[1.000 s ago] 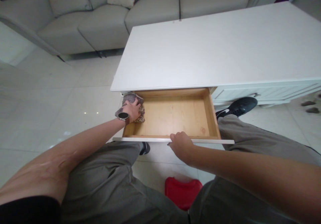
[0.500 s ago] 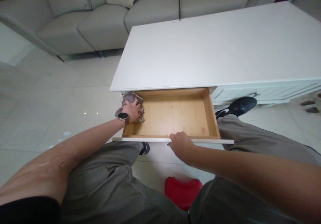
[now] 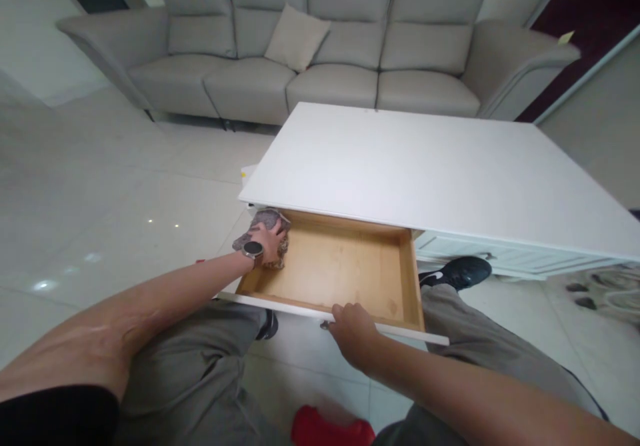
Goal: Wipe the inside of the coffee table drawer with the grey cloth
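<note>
A wooden drawer stands pulled out from under a white low table. My left hand, with a watch on the wrist, is closed on a grey-brown cloth pressed into the drawer's back left corner. My right hand grips the drawer's white front panel near its middle, fingers curled over the edge. The inside of the drawer holds nothing else that I can see.
A grey sofa with a cushion stands behind the table. A red object lies on the tiled floor between my knees. My black shoe rests under the table's right part. Dark slippers lie at far right.
The view has tilted up and swung, showing more of the sofa. Both hands keep their holds on the cloth and the drawer front.
</note>
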`<move>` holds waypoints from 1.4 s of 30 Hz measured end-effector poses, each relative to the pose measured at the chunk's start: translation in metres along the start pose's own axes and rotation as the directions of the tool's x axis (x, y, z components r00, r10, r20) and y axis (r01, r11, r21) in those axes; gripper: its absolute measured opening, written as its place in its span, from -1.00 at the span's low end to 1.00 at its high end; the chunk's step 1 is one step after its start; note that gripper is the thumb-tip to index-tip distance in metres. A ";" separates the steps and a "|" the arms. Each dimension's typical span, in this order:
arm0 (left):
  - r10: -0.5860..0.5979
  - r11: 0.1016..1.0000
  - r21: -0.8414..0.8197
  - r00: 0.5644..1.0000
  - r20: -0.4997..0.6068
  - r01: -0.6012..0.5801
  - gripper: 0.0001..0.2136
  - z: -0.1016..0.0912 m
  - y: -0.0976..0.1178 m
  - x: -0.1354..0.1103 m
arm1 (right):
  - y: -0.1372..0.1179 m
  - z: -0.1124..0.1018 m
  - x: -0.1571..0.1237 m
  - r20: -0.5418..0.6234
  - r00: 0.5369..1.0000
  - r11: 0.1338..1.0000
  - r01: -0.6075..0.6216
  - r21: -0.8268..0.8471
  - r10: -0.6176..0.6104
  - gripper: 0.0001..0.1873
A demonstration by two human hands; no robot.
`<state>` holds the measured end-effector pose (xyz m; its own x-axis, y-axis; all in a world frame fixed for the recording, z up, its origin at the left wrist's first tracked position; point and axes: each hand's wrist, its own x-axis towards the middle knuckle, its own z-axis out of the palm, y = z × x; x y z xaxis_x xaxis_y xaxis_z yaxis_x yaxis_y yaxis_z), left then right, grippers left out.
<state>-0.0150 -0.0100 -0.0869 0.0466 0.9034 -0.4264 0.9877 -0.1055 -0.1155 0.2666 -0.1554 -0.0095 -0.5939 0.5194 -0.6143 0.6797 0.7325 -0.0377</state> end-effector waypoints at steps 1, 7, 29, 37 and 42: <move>-0.024 1.000 0.003 1.000 -0.003 0.024 -0.04 0.002 0.001 0.000 | 0.000 0.000 0.000 0.006 1.000 1.000 0.000 -0.004 0.000 -0.70; -0.067 0.998 -0.014 0.997 -0.043 0.066 -0.28 0.008 0.006 -0.005 | -0.001 -0.002 0.003 0.029 1.000 0.999 -0.006 -0.033 0.007 -0.70; 0.461 0.886 0.054 0.888 0.003 -0.460 -0.09 0.022 0.113 -0.034 | -0.005 0.002 0.015 0.060 0.998 0.999 -0.008 -0.054 0.012 -0.62; 0.452 0.890 -0.029 0.890 -0.065 -0.455 -0.04 0.058 0.132 0.000 | -0.003 0.007 0.012 0.010 1.000 0.998 0.007 -0.062 -0.006 -0.61; -0.100 0.704 -0.710 0.986 -0.135 -0.026 -0.49 0.032 0.092 0.023 | -0.004 0.007 0.015 0.033 0.999 0.998 0.016 -0.060 -0.014 -0.64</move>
<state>0.0722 -0.0120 -0.1366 -0.0328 0.9573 -0.2873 0.8003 0.1974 0.5662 0.2581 -0.1536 -0.0244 -0.5890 0.4941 -0.6395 0.6427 0.7661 0.0000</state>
